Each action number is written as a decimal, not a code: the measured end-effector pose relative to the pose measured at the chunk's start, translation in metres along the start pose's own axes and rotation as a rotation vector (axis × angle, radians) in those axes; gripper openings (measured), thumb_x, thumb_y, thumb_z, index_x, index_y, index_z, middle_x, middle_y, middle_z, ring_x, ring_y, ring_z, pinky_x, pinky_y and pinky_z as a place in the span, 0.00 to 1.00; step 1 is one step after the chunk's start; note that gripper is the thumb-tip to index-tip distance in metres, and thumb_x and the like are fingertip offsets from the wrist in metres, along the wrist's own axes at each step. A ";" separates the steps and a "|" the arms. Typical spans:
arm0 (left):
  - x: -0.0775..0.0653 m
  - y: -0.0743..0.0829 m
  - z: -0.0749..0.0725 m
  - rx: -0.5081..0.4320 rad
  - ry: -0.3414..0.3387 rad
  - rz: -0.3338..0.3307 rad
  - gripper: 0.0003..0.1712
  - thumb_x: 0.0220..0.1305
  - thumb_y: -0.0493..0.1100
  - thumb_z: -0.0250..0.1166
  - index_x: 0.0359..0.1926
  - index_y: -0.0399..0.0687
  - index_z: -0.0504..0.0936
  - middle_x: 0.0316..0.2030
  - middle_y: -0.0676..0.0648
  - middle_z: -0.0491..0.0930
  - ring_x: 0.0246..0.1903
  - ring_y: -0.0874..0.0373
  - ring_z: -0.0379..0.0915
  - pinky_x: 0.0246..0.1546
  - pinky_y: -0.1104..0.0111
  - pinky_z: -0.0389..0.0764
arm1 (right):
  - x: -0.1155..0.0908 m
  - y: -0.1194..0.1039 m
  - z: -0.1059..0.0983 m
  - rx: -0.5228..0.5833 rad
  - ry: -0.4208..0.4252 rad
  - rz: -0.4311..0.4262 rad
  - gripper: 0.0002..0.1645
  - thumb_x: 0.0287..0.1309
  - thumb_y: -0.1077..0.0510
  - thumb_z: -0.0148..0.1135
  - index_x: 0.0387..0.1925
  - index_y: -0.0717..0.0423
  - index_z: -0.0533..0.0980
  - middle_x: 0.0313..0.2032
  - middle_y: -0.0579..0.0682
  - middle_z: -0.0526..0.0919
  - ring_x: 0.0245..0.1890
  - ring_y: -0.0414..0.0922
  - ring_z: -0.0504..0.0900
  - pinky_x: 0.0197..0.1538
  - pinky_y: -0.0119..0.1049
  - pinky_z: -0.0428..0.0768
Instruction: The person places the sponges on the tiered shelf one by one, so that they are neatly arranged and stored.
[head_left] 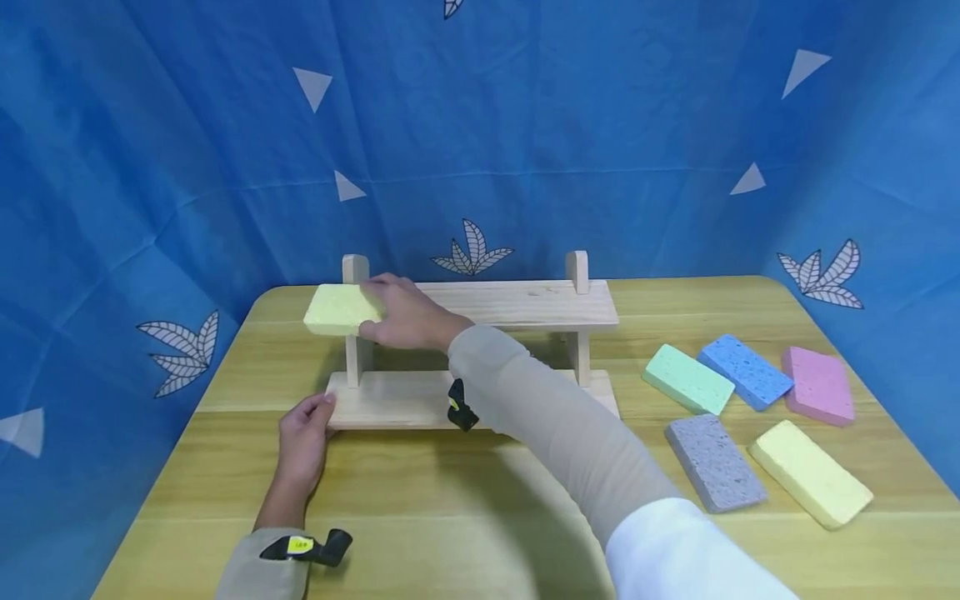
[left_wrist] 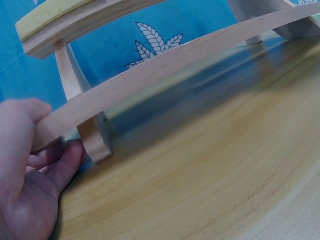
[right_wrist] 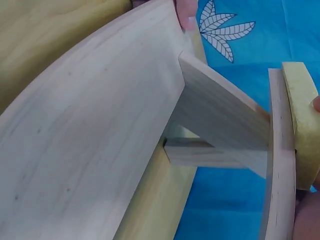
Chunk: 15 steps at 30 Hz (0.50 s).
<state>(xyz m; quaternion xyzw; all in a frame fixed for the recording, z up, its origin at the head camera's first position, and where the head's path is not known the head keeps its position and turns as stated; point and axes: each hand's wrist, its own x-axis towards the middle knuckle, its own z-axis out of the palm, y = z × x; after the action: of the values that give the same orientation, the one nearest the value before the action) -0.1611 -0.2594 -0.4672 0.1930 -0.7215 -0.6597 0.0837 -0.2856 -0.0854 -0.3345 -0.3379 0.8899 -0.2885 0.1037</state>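
A two-tier wooden rack (head_left: 517,304) stands toward the back of the table. My right hand (head_left: 412,312) grips a pale yellow sponge (head_left: 337,310) at the left end of the upper shelf. In the right wrist view the yellow sponge (right_wrist: 304,120) lies against the shelf board, with only bits of the hand at the edge. My left hand (head_left: 303,437) pinches the left end of the lower shelf (head_left: 405,400). From the left wrist, thumb above and fingers below the board show on that hand (left_wrist: 35,175).
On the table's right side lie a green sponge (head_left: 688,379), a blue sponge (head_left: 745,372), a pink sponge (head_left: 817,386), a grey sponge (head_left: 715,462) and another yellow sponge (head_left: 810,473). A blue patterned cloth (head_left: 480,125) hangs behind the table (head_left: 390,533).
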 end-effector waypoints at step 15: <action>-0.001 0.000 -0.001 0.051 0.009 -0.005 0.24 0.70 0.48 0.53 0.52 0.30 0.73 0.43 0.45 0.75 0.38 0.69 0.74 0.41 0.81 0.77 | 0.000 0.006 -0.003 0.016 -0.006 -0.049 0.43 0.56 0.50 0.57 0.71 0.52 0.54 0.69 0.51 0.57 0.61 0.43 0.63 0.59 0.34 0.68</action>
<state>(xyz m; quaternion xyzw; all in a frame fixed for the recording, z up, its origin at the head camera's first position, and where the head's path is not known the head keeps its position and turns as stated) -0.1600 -0.2601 -0.4665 0.2000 -0.7372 -0.6404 0.0802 -0.2902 -0.0807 -0.3357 -0.3595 0.8787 -0.2971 0.1020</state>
